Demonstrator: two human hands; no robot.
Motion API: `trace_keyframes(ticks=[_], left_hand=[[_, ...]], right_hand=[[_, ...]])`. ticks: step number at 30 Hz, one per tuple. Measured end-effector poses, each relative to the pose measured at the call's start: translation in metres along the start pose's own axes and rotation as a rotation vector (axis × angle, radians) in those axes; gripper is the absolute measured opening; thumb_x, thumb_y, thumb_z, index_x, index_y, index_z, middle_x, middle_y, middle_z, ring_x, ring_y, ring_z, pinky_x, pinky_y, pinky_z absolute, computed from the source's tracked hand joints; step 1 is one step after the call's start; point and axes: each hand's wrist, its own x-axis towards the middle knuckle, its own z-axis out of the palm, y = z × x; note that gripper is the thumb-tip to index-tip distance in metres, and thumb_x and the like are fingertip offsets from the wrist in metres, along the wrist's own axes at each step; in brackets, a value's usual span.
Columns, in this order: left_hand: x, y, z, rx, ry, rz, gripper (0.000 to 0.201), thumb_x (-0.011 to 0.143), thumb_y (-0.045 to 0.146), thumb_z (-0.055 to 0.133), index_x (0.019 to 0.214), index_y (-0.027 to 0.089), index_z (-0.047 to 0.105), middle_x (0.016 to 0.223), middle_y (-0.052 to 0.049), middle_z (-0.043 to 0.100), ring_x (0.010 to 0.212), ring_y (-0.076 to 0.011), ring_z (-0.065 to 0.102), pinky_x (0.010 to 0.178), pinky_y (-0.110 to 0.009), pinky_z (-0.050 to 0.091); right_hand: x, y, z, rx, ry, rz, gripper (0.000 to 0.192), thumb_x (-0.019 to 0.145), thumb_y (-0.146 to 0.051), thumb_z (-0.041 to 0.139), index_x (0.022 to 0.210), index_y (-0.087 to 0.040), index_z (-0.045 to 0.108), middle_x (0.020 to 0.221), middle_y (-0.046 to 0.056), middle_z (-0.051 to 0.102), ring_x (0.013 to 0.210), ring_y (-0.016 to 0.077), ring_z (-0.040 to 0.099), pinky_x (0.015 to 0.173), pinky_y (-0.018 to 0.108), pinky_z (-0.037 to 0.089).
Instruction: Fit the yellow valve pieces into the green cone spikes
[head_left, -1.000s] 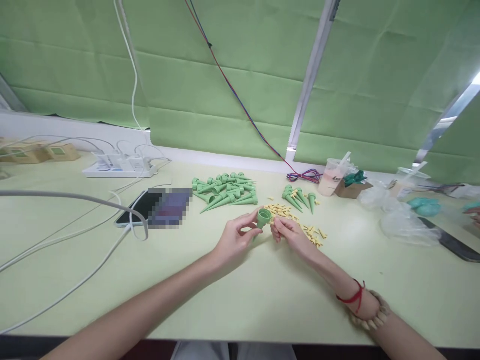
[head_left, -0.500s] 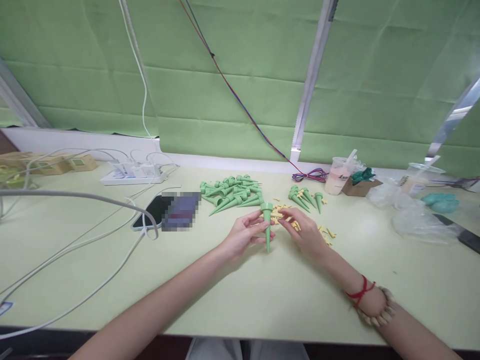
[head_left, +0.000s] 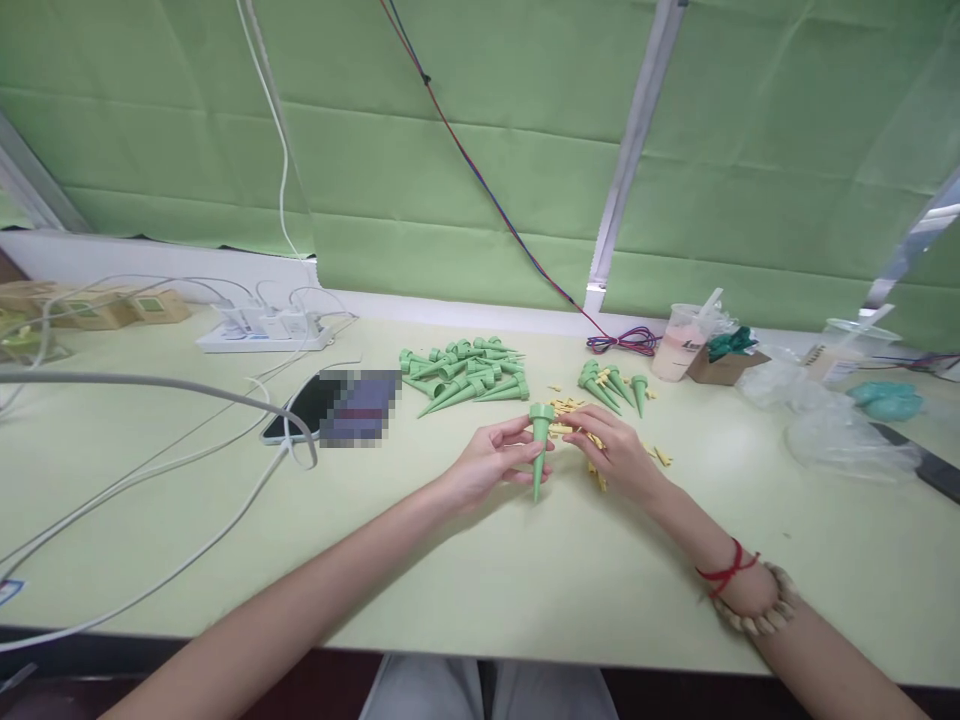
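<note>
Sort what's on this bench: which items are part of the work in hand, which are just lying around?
In hand:
- green cone, held upright, tip down, in left hand
- small yellow pieces under right hand
- big pile of green cones
- smaller group of cones

Lying about:
- phone
- power strip
- drink cup
- plastic bags
- cardboard box

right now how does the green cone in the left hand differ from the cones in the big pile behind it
The cone in the left hand stands upright, tip down on the table; the pile cones lie flat on their sides. It is single and gripped; they sit heaped and untouched. All share one green colour and tapered shape.
</note>
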Motion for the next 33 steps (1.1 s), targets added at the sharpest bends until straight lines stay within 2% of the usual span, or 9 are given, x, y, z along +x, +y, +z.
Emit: trace_keyframes(ticks=[5,9,12,16,18,20,24,28,33], left_hand=[[0.001,-0.007,0.002,0.040,0.021,0.036,0.049,0.068,0.031,0.069,0.113,0.018,0.056,0.092,-0.005,0.059,0.072,-0.0160,0.064,0.064,-0.026,0.051],[0.003,-0.011,0.002,0.151,0.068,0.197,0.049,0.069,0.029,0.067,0.115,0.018,0.057,0.089,-0.005,0.061,0.071,-0.0137,0.060,0.065,-0.027,0.050],[0.005,-0.011,0.001,0.271,0.134,0.310,0.053,0.067,0.026,0.068,0.118,0.019,0.056,0.083,-0.004,0.063,0.070,-0.0124,0.057,0.064,-0.025,0.048],[0.004,-0.007,0.001,0.113,0.134,0.204,0.056,0.067,0.028,0.068,0.121,0.022,0.053,0.090,-0.003,0.059,0.071,-0.0128,0.061,0.068,-0.030,0.051],[0.003,-0.003,0.002,0.007,0.135,0.126,0.055,0.066,0.028,0.070,0.119,0.022,0.054,0.099,-0.005,0.056,0.072,-0.0141,0.063,0.070,-0.031,0.052],[0.001,0.000,0.004,-0.057,0.131,0.081,0.054,0.066,0.027,0.071,0.117,0.021,0.055,0.101,-0.006,0.054,0.072,-0.0149,0.065,0.069,-0.030,0.052],[-0.002,0.005,0.007,-0.152,0.062,0.017,0.046,0.067,0.024,0.070,0.112,0.020,0.058,0.084,-0.002,0.056,0.067,-0.0139,0.065,0.067,-0.027,0.052],[-0.003,0.008,0.008,-0.156,-0.020,-0.013,0.034,0.070,0.026,0.068,0.102,0.017,0.060,0.075,0.000,0.055,0.065,-0.0124,0.063,0.068,-0.027,0.052],[-0.004,0.004,0.007,0.016,-0.028,0.003,0.028,0.066,0.037,0.068,0.077,0.013,0.056,0.073,0.002,0.049,0.061,-0.0160,0.064,0.060,-0.030,0.053]], right_hand=[[-0.001,-0.001,-0.001,0.060,-0.149,-0.024,0.029,0.091,-0.028,0.037,0.084,-0.017,0.062,0.076,0.006,0.058,0.073,0.0156,0.054,0.066,0.028,0.043],[0.002,-0.010,0.000,0.239,-0.170,0.175,0.040,0.090,-0.035,0.036,0.060,-0.017,0.054,0.057,0.000,0.049,0.057,0.0119,0.048,0.056,0.025,0.038],[0.005,-0.015,0.000,0.381,-0.203,0.308,0.045,0.090,-0.040,0.034,0.052,-0.017,0.044,0.051,-0.001,0.045,0.057,0.0119,0.051,0.055,0.024,0.039],[0.006,-0.019,0.001,0.404,-0.121,0.325,0.038,0.088,-0.039,0.040,0.060,-0.017,0.053,0.058,0.000,0.054,0.066,0.0133,0.057,0.061,0.024,0.045],[0.006,-0.018,0.001,0.362,-0.004,0.290,0.022,0.084,-0.035,0.049,0.080,-0.018,0.061,0.074,0.003,0.062,0.068,0.0130,0.058,0.061,0.025,0.048],[0.004,-0.016,0.003,0.289,0.115,0.191,0.019,0.081,-0.030,0.055,0.097,-0.020,0.060,0.087,0.005,0.064,0.072,0.0133,0.060,0.063,0.025,0.051],[0.001,-0.008,0.002,0.050,0.237,-0.108,0.019,0.083,-0.017,0.053,0.100,-0.022,0.060,0.088,0.005,0.065,0.078,0.0150,0.061,0.071,0.029,0.052],[0.002,-0.001,-0.004,-0.202,0.207,-0.298,0.018,0.084,-0.014,0.051,0.100,-0.020,0.057,0.087,0.008,0.064,0.079,0.0166,0.060,0.071,0.030,0.051],[0.003,-0.003,-0.005,-0.336,0.042,-0.319,0.014,0.088,-0.015,0.040,0.086,-0.018,0.054,0.079,0.008,0.057,0.074,0.0169,0.054,0.062,0.028,0.046]])
